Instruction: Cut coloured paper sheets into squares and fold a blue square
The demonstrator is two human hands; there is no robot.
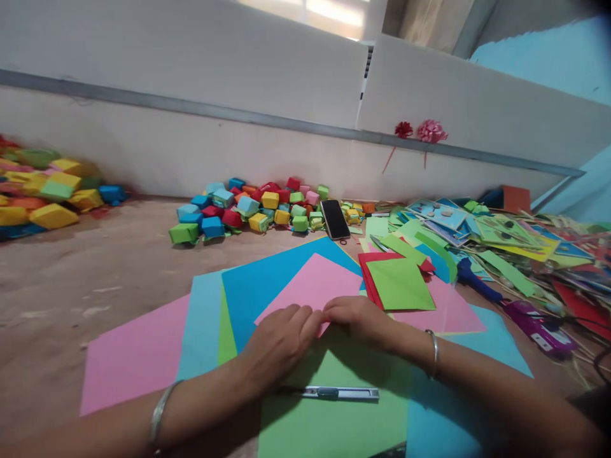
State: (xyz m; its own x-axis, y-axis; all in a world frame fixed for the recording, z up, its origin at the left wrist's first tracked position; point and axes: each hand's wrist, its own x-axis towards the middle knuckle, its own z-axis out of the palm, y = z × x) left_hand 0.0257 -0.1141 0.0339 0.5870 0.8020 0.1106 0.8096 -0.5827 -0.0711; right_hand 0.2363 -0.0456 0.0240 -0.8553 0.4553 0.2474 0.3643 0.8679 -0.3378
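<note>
The sheets [310,280] are smooth, matt paper; the boxes [270,200] look like matt paper too, with creased edges. The cutter [337,394] has a smooth, metallic look, and the bangles [160,413] are shiny metal. The phone [335,220] is dark and glossy, the power strip [541,329] glossy plastic, the floor [128,267] dull and scuffed.

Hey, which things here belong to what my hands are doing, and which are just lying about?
Apparently in the job: pink sheet at your left hand and right hand, green sheet, box cutter.

Seemingly lying about: phone, pink flower, purple socket strip, coloured blocks by the wall, though those may be related.
</note>
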